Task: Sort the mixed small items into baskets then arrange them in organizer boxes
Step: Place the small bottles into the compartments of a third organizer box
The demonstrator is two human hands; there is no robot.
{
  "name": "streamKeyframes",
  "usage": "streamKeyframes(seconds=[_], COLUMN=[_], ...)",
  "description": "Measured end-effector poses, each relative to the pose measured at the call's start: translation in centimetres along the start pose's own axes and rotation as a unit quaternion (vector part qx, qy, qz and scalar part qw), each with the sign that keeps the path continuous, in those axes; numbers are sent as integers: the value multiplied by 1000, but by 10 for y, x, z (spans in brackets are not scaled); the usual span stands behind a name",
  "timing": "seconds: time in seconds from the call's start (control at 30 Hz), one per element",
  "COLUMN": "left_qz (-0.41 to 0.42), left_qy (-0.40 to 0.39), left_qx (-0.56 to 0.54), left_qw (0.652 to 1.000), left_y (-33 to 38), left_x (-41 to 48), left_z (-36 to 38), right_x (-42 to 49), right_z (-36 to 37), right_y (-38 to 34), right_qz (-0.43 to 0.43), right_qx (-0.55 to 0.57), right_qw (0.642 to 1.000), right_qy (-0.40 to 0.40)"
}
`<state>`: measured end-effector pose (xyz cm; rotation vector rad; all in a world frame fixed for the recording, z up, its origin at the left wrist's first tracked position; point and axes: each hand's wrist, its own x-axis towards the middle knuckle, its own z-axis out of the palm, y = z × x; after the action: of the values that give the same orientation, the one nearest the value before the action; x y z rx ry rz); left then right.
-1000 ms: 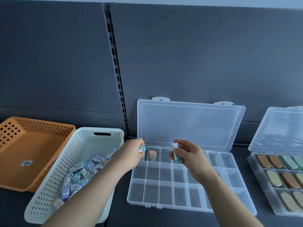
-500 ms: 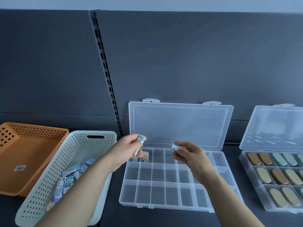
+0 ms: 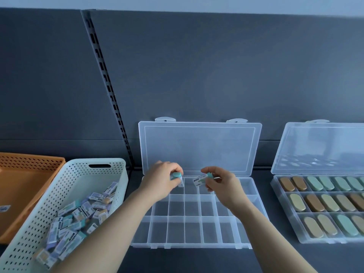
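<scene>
Here left hand (image 3: 161, 180) pinches eraser (image 3: 176, 175); right hand (image 3: 223, 184) likewise.

Along the counter (image 3: 197, 261), left to right: a basket (image 3: 29, 160), a second basket (image 3: 78, 168) holding packets (image 3: 78, 213), an organizer box (image 3: 197, 246), another organizer box (image 3: 288, 217) holding oval pieces (image 3: 315, 201). Left hand (image 3: 159, 180) and right hand (image 3: 222, 184) each pinch a packet over the first box's back row.

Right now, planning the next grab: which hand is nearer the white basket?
Left. The left hand is over the back-left corner of the clear organizer, beside the white basket; the right hand is farther right, over its back middle.
</scene>
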<state>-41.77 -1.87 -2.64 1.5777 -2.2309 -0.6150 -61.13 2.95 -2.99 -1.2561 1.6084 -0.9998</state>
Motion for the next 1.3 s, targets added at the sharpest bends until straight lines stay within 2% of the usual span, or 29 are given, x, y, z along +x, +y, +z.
streamKeyframes(seconds=[0.13,0.33,0.43,0.6,0.73,0.83,1.13,1.3], left_qz=[15,1,-14,7,7,7,63,33], left_qy=[19,-27,-26,-27,-26,-11,64,115], left_qx=[36,82,84,59,32,25,82,108], left_qw=[999,996,996,998,999,1000,993,987], left_y=[1,-2,-4,-6,-9,-11,-17,-40], left_x=[4,0,-2,-1,-2,-4,-27,-70], left_z=[-5,6,10,9,7,8,-10,-51], right_x=[3,11,14,17,20,22,13,-1], right_z=[1,8,11,18,27,31,19,42], right_y=[4,9,12,8,9,10,-2,-28], right_qz=[-13,-37,-58,-91,-117,-132,-152,-200], right_qx=[-9,-24,-55,-171,-306,-361,-354,-325], right_qw=[1000,999,996,981,944,922,921,923], right_qy=[2,26,29,-2,-34,-53,-53,-46])
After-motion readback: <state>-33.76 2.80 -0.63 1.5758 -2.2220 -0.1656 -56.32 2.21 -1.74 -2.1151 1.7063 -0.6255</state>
